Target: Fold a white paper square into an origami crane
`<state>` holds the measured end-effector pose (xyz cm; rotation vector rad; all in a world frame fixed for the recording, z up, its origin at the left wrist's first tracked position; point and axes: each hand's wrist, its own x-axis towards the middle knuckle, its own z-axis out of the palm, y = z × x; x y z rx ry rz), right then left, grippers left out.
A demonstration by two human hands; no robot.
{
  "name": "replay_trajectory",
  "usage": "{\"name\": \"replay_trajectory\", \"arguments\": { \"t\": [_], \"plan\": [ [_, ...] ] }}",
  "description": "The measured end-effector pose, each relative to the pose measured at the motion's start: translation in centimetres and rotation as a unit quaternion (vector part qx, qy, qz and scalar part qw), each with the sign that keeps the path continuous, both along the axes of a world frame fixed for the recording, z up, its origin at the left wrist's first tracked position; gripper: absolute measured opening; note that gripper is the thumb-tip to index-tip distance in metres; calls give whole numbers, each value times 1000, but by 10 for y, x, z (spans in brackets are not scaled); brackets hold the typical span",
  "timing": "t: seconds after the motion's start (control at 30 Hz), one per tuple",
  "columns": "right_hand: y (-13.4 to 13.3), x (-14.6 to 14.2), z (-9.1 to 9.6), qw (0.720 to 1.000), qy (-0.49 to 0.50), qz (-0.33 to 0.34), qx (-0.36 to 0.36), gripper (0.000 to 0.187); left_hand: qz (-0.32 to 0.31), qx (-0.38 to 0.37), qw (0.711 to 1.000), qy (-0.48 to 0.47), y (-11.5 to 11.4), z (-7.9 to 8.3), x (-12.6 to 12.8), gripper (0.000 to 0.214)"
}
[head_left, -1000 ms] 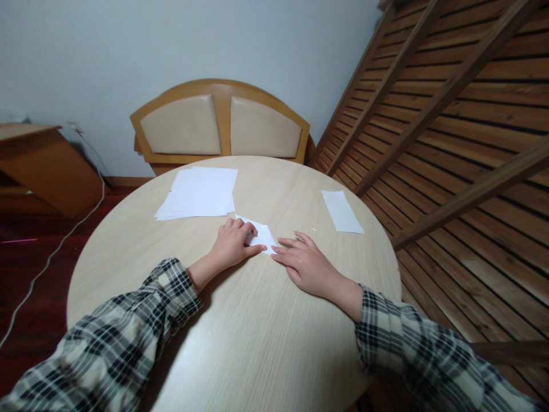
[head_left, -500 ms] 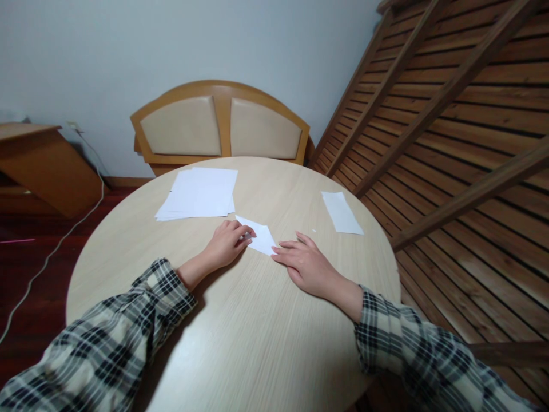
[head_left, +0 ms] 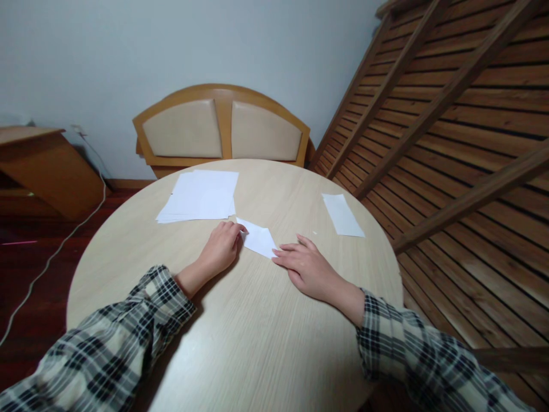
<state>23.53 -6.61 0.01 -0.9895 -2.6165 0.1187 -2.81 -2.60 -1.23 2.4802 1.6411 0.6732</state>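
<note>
Round pale wood-grain table [head_left: 257, 343]: loose stack of white sheets [head_left: 199, 197] on its far-left part. Right hand [head_left: 306, 266] flat, fingers spread, tips on the near-right corner of the small folded white paper piece [head_left: 259, 240]. Left hand [head_left: 221, 252] curled at the piece's far-left end; pinching or pressing, cannot tell. Piece lies between the hands, long axis far-left to near-right, and both hands touch it.

Matt white paper [head_left: 259, 240], wood-grain table [head_left: 266, 320]

left hand [head_left: 221, 249] – pinches folded paper [head_left: 258, 239] | right hand [head_left: 306, 266] – fingers pressing its corner
</note>
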Motion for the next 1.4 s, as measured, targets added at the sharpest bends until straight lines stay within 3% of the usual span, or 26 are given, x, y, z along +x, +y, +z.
{"name": "replay_trajectory", "arguments": {
  "t": [0.2, 0.37, 0.6, 0.73, 0.87, 0.97, 1.4],
  "plan": [
    [0, 1, -1, 1000, -1, 0, 7, 44, 22, 27, 999, 42, -10, 9, 8, 33],
    [-2, -2, 0, 1000, -13, 3, 12, 39, 36, 32, 996, 80, -12, 4, 14, 44],
    [-7, -16, 6, 1000, -12, 26, -7, 38, -1, 17, 1000, 22, -3, -6, 13, 35],
    [17, -24, 12, 999, 23, 21, -42, 37, -14, -1, 1000, -10, 4, -8, 10, 34],
    [55, -37, 10, 993, 75, -82, -51, 33, -14, -15, 999, -27, 6, -10, 8, 35],
    [72, -45, 2, 988, 65, -120, -72, 31, -19, -21, 999, -32, 6, -9, 7, 35],
    [85, -44, -14, 963, 169, -122, -168, 33, -26, -19, 999, -41, 5, -8, 8, 35]
  ]
}}
